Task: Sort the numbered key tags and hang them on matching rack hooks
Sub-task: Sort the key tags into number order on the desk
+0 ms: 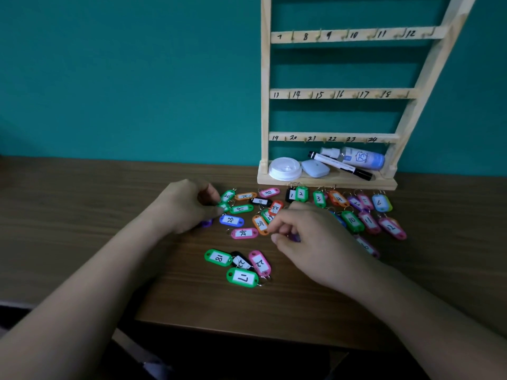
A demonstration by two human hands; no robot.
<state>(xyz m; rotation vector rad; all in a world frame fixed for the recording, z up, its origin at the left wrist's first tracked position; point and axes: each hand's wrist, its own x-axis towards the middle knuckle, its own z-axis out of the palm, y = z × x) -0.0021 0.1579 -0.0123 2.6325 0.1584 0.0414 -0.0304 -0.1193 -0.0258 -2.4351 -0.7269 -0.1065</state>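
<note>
Pinching a green tag (pixel 223 206), the left hand (pixel 186 207) has its fingers (pixel 212 213) curled tight, thumb above. The number on that tag is not legible. Right hand (pixel 310 237): fingers (pixel 279 237) curled narrow round a purple tag (pixel 295 238), which is mostly hidden and cannot be read. Its fingertips sit just beside orange 24 (pixel 260 224).

Loose tags between the hands, flat on the tabletop (pixel 82 229):
- green 20 (pixel 227 196)
- green 19 (pixel 241 209)
- blue 23 (pixel 231 220)
- red 23 (pixel 275 207)
- pink 24 (pixel 244 233)
- pink 18 (pixel 269 192)

Nearer cluster, tags touching or overlapping:
- green 18 (pixel 218 257)
- black 22 (pixel 241 261)
- pink 22 (pixel 259 263)
- green 17 (pixel 242 277)

Row in number order just in front of the rack base:
- black 1 (pixel 291 195)
- green 2 (pixel 301 193)
- green 3 (pixel 319 198)
- orange 4 (pixel 338 198)
- blue 6 (pixel 380 202)

Second row, beyond the right hand:
- green 10 (pixel 352 220)
- pink 11 (pixel 369 221)
- pink 12 (pixel 392 227)

All tags seen lie on the tabletop.

Rack (pixel 264 105): pale wood, upright at the back of the tabletop against a teal wall (pixel 123 78). Handwritten rail numbers read 7–12 on the upper rail, 13–18 on the middle, 19–24 on the lower, with a small hook by each.

Base tray of the rack holds:
- a white lid (pixel 285 168)
- a pale blue case (pixel 315 168)
- a marker (pixel 340 165) lying aslant
- a spray bottle (pixel 359 157) on its side, shield label reading "75"; smaller print too fine to read
</note>
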